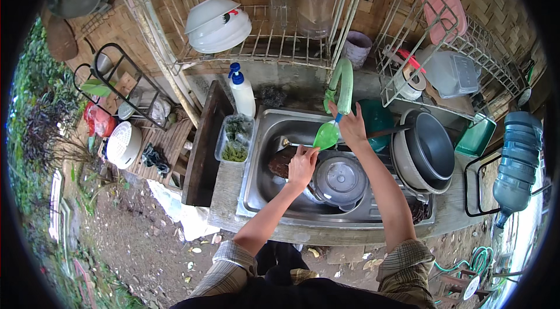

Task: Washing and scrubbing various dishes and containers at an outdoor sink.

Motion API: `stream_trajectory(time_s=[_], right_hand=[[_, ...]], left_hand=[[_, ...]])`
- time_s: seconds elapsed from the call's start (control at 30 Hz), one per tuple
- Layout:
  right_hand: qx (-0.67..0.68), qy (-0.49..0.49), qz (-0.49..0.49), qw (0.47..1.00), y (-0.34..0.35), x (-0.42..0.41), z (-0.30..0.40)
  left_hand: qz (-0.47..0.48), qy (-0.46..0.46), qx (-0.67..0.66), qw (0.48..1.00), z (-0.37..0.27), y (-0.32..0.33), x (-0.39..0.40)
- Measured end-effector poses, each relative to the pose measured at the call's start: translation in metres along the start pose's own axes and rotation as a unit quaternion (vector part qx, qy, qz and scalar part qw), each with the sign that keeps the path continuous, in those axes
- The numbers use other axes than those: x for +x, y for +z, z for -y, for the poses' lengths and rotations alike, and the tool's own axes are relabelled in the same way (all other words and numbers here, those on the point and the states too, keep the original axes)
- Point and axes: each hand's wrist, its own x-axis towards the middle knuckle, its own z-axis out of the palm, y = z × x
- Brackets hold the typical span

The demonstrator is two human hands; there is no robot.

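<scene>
My left hand (pixel 302 164) pinches the lower edge of a bright green plastic scoop (pixel 326 136) above the sink. My right hand (pixel 352 127) is raised beside the end of a green-covered faucet (pixel 345 86), its fingers partly spread around the spout. Whether it grips the spout or the scoop is hard to see. A small blue piece (pixel 338 118) shows between the spout and the scoop. In the stainless steel sink (pixel 258 178) below sit a lidded metal pot (pixel 341 180) and a brown object (pixel 281 162), partly hidden by my left hand.
A plastic tub (pixel 235 138) with scouring pads and a pump bottle (pixel 242 92) stand left of the sink. Stacked pans (pixel 426 147) sit at right, with a long handle reaching towards my right wrist. A wire rack (pixel 262 57) holding bowls (pixel 218 24) hangs behind.
</scene>
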Motion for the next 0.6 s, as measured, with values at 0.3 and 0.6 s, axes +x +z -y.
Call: stream_trajectory(time_s=[0.3,0.6], right_hand=[[0.395,0.244,-0.081,0.882,-0.004,-0.044,0.024],[0.318,0.368,-0.123,0.865,-0.1,-0.222,0.031]], left_hand=[[-0.028,0.116,0.187,0.975,-0.009,-0.018,-0.013],[0.023,0.259,0.132,0.957,-0.054,-0.011,-0.035]])
